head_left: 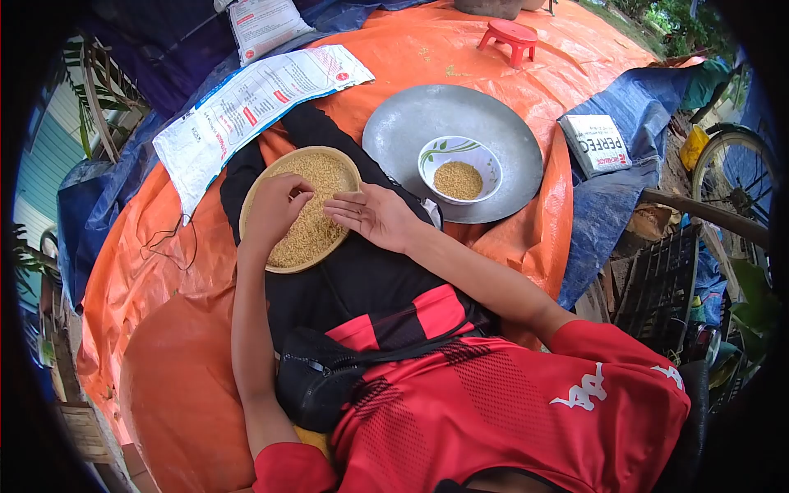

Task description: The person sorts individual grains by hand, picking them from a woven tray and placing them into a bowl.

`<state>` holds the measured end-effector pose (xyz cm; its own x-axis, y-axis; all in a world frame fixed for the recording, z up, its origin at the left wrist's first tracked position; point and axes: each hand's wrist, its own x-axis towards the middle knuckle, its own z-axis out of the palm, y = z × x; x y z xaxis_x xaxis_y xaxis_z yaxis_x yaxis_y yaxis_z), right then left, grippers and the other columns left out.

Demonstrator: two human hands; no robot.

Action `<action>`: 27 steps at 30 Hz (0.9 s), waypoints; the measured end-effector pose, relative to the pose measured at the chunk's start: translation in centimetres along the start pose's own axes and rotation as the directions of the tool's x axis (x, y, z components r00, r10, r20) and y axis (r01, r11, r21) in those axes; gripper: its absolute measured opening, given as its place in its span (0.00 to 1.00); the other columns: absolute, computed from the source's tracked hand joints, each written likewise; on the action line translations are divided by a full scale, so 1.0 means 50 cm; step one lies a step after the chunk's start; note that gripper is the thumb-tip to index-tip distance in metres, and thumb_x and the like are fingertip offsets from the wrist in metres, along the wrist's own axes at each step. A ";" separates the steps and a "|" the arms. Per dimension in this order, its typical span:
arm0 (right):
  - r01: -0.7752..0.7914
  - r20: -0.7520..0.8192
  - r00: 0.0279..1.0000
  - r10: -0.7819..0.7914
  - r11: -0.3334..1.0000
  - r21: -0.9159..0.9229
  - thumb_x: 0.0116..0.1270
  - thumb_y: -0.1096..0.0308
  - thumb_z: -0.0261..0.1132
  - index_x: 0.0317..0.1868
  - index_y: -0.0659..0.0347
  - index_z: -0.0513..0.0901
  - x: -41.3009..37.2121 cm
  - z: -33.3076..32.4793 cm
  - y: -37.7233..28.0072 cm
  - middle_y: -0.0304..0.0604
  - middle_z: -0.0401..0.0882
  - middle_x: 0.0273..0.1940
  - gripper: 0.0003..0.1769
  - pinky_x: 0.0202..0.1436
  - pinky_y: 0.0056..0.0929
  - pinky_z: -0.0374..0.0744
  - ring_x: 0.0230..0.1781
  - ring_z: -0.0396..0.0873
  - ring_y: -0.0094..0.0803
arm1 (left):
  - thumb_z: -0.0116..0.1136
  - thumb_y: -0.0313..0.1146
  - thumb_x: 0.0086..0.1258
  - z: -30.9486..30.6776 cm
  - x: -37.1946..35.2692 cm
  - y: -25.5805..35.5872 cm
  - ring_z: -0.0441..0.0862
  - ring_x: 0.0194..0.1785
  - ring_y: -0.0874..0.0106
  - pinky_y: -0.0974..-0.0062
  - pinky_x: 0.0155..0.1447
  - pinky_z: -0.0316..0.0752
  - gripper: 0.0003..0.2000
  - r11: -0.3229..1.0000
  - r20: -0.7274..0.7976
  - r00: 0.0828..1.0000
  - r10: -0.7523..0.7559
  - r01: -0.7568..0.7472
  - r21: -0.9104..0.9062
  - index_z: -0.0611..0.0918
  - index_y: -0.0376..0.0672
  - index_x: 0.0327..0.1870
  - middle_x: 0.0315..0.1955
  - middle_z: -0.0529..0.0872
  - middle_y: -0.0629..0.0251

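A round shallow basket point(353, 174) of golden grains point(316, 222) rests on my black-trousered lap. My left hand point(278, 205) hovers over the grains at the basket's left side, its fingers curled in toward the thumb. Anything in that pinch is too small to make out. Over the right rim is my right hand point(378, 215), fingers stretched toward the left hand and palm partly turned up; no held object shows. To the right, a white bowl point(444, 149) with a green leaf pattern holds more grain and stands on a large round metal tray point(399, 123).
An orange tarp point(181, 316) covers the ground, with blue tarp point(604, 222) along the right. A printed sack point(267, 103) lies beyond my knees. Farther off are a red stool point(509, 37) and a folded white package point(593, 144). A bicycle wheel point(735, 177) stands at the right.
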<state>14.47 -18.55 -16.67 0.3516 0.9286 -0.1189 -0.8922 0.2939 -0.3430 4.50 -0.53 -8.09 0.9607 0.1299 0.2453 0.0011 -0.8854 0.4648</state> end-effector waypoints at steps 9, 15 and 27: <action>-0.006 0.073 0.997 0.012 0.997 -0.082 0.78 0.58 0.43 0.68 0.82 0.54 0.009 -0.017 0.005 0.65 0.64 0.66 0.33 0.74 0.41 0.65 0.69 0.65 0.48 | 0.63 0.27 0.59 0.092 -0.014 -0.078 0.81 0.37 0.58 0.64 0.46 0.76 0.06 0.994 -0.097 0.991 0.091 -0.085 0.071 0.84 0.37 0.35 0.30 0.83 0.58; -0.003 0.041 0.999 0.007 0.997 -0.077 0.78 0.58 0.44 0.68 0.82 0.55 0.006 -0.011 0.004 0.64 0.66 0.64 0.32 0.74 0.41 0.66 0.68 0.67 0.47 | 0.62 0.26 0.58 0.078 -0.008 -0.071 0.81 0.35 0.57 0.63 0.43 0.76 0.05 0.990 -0.065 0.994 0.091 -0.083 0.116 0.84 0.36 0.33 0.29 0.83 0.57; 0.150 -0.111 0.981 -0.157 0.986 -0.068 0.77 0.62 0.42 0.65 0.83 0.58 0.011 0.006 -0.055 0.66 0.64 0.65 0.29 0.71 0.39 0.72 0.67 0.67 0.50 | 0.60 0.26 0.64 0.047 0.008 0.004 0.84 0.34 0.68 0.74 0.40 0.77 0.07 0.983 -0.038 0.999 0.022 -0.028 -0.180 0.85 0.34 0.40 0.31 0.87 0.57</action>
<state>17.03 -18.80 -15.53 0.5169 0.8397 -0.1666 -0.8079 0.4142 -0.4193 5.55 -1.68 -9.89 0.9494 0.1271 0.2872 -0.0761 -0.7941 0.6029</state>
